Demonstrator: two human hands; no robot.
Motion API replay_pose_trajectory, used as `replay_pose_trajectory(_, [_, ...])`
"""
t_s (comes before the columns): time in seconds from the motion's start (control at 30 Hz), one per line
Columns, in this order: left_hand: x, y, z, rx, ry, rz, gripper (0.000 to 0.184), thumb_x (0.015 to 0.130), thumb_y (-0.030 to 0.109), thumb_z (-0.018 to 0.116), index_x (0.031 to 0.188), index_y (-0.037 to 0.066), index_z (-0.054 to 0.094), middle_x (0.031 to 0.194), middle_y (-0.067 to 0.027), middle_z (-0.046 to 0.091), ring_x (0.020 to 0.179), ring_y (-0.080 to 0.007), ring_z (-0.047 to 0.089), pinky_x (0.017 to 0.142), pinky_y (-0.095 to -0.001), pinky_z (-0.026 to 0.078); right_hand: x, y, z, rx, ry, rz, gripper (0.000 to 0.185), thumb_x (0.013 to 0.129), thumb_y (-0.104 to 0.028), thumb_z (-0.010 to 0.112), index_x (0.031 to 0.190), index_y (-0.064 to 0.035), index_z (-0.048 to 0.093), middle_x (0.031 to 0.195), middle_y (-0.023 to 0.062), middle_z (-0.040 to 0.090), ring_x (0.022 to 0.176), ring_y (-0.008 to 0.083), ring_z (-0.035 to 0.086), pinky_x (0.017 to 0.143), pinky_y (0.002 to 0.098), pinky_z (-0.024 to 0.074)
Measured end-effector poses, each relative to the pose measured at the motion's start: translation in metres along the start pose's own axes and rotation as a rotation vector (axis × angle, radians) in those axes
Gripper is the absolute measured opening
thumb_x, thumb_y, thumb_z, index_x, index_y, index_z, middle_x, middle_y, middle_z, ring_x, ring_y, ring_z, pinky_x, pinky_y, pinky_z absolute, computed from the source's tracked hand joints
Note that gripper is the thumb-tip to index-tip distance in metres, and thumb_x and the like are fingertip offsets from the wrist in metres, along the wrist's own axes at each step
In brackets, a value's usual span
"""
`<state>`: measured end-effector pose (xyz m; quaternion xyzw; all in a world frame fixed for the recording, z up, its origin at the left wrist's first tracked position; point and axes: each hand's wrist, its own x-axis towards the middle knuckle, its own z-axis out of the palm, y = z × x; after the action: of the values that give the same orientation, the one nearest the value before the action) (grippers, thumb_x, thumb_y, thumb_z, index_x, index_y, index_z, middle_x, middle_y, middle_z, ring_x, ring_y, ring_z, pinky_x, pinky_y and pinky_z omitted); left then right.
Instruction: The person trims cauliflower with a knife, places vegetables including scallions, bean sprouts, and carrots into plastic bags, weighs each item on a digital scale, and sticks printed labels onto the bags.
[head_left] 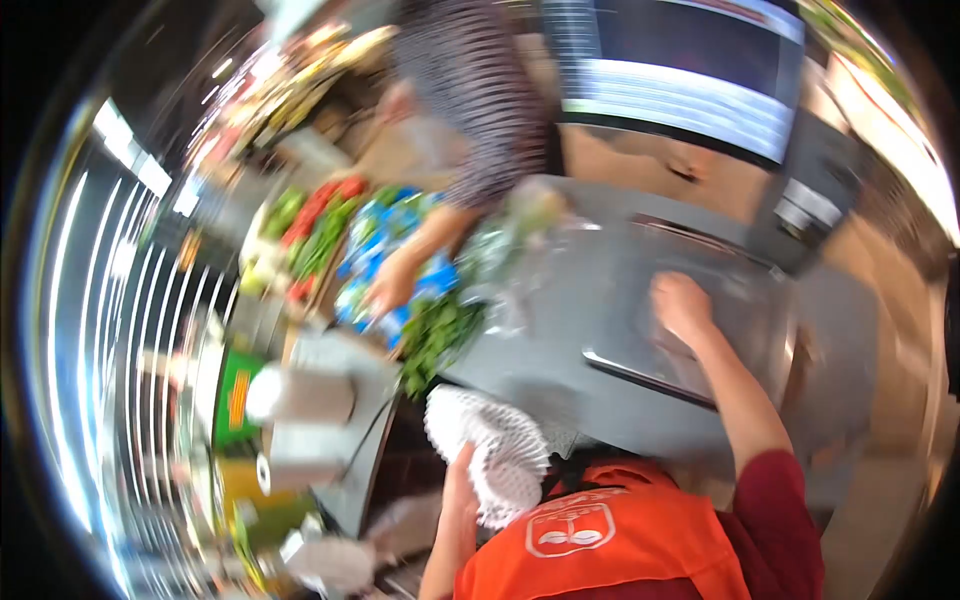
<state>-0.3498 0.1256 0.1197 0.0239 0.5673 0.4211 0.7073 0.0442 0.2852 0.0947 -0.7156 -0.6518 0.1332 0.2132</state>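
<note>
My left hand (461,484) is closed around a bunched piece of white foam netting (490,450), held in front of my orange apron beside the grey counter. My right hand (683,305) is over the flat, shiny plate of a scale (640,340) and seems to touch it. Motion blur smears its fingers, so I cannot see whether anything is in them. Left of the plate lie clear plastic bags (510,245) and a bunch of leafy greens (437,335).
Another person's hand (395,285) reaches over blue-wrapped produce (370,250). Red and green vegetables (315,225) sit behind it. A screen (690,75) stands beyond the scale, with a dark device (810,200) at its right. White rolls (300,393) lie on a side table (340,355).
</note>
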Motion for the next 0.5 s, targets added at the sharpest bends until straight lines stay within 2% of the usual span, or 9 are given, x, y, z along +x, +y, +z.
replay_pose_trajectory(0.07, [-0.009,0.005,0.016,0.012,0.101,0.131,0.038,0.088,0.026,0.049,0.118,0.002,0.050,0.109,-0.0120,0.059,0.094,-0.0254,0.059,0.085,-0.0400,0.047,-0.009,-0.034,-0.003,0.217,0.076,-0.176,0.013,0.081,-0.014,0.053,0.075,-0.0029,0.052,0.076,0.0150,0.057,0.072,0.0335,0.055,0.064,0.0437,0.0437])
replay_pose_trajectory(0.13, [-0.006,-0.004,0.006,-0.183,-0.104,0.111,0.035,0.089,0.021,0.049,0.118,0.002,0.050,0.108,-0.0107,0.059,0.092,-0.0237,0.059,0.082,-0.0384,0.048,-0.043,-0.094,-0.017,0.502,-0.180,-0.035,0.005,0.080,-0.007,0.055,0.078,-0.0021,0.055,0.074,0.0117,0.057,0.067,0.0217,0.056,0.063,0.0328,0.0443])
replay_pose_trajectory(0.17, [-0.005,-0.008,0.008,-0.237,-0.166,0.137,0.034,0.089,0.021,0.049,0.118,0.002,0.050,0.107,-0.0105,0.059,0.092,-0.0232,0.059,0.081,-0.0378,0.049,-0.062,-0.116,-0.010,0.666,-0.269,-0.098,0.003,0.080,-0.005,0.056,0.080,-0.0021,0.056,0.073,0.0113,0.057,0.070,0.0175,0.056,0.064,0.0304,0.0444])
replay_pose_trajectory(0.2, [-0.001,-0.009,0.006,-0.280,-0.243,0.168,0.034,0.089,0.020,0.049,0.118,0.002,0.049,0.107,-0.0102,0.059,0.091,-0.0228,0.059,0.080,-0.0372,0.049,-0.080,-0.139,0.007,0.715,-0.361,-0.208,0.003,0.079,-0.005,0.056,0.079,-0.0026,0.054,0.076,0.0112,0.057,0.073,0.0205,0.056,0.068,0.0306,0.0443])
replay_pose_trajectory(0.23, [0.002,-0.013,0.000,-0.331,-0.306,0.176,0.035,0.089,0.020,0.050,0.119,0.002,0.047,0.108,-0.0104,0.059,0.092,-0.0224,0.060,0.080,-0.0367,0.050,-0.098,-0.179,0.007,0.633,-0.312,-0.501,0.005,0.077,-0.003,0.058,0.078,-0.0033,0.054,0.082,0.0097,0.056,0.080,0.0241,0.055,0.073,0.0317,0.0438])
replay_pose_trajectory(0.3, [-0.005,-0.021,-0.009,-0.418,-0.436,0.186,0.039,0.088,0.023,0.054,0.120,0.002,0.047,0.110,-0.0103,0.057,0.095,-0.0218,0.059,0.082,-0.0361,0.049,-0.128,-0.228,0.031,0.604,-0.392,-0.734,0.011,0.071,-0.002,0.062,0.077,-0.0028,0.053,0.091,0.0097,0.054,0.090,0.0290,0.050,0.078,0.0355,0.0415])
replay_pose_trajectory(0.33, [-0.005,-0.030,-0.020,-0.445,-0.507,0.183,0.041,0.087,0.025,0.055,0.120,0.002,0.047,0.112,-0.0107,0.056,0.099,-0.0215,0.058,0.086,-0.0364,0.048,-0.142,-0.243,0.044,0.565,-0.417,-0.763,0.012,0.068,0.000,0.060,0.078,-0.0017,0.053,0.096,0.0123,0.053,0.091,0.0315,0.049,0.080,0.0376,0.0404])
replay_pose_trajectory(0.4, [-0.016,-0.041,-0.041,-0.458,-0.455,0.235,0.040,0.087,0.021,0.056,0.121,0.003,0.046,0.115,-0.0098,0.055,0.100,-0.0200,0.057,0.086,-0.0351,0.048,-0.161,-0.256,0.081,0.436,-0.335,-0.937,0.017,0.061,0.002,0.056,0.077,-0.0007,0.053,0.098,0.0145,0.052,0.093,0.0342,0.047,0.081,0.0395,0.0394])
replay_pose_trajectory(0.5, [-0.029,-0.061,-0.085,-0.538,-0.325,0.397,0.039,0.087,0.015,0.054,0.124,0.004,0.045,0.117,-0.0076,0.054,0.101,-0.0183,0.056,0.087,-0.0330,0.046,-0.195,-0.282,0.106,0.481,-0.474,-1.001,0.025,0.056,0.001,0.053,0.081,-0.0008,0.050,0.096,0.0164,0.051,0.093,0.0357,0.046,0.083,0.0406,0.0383])
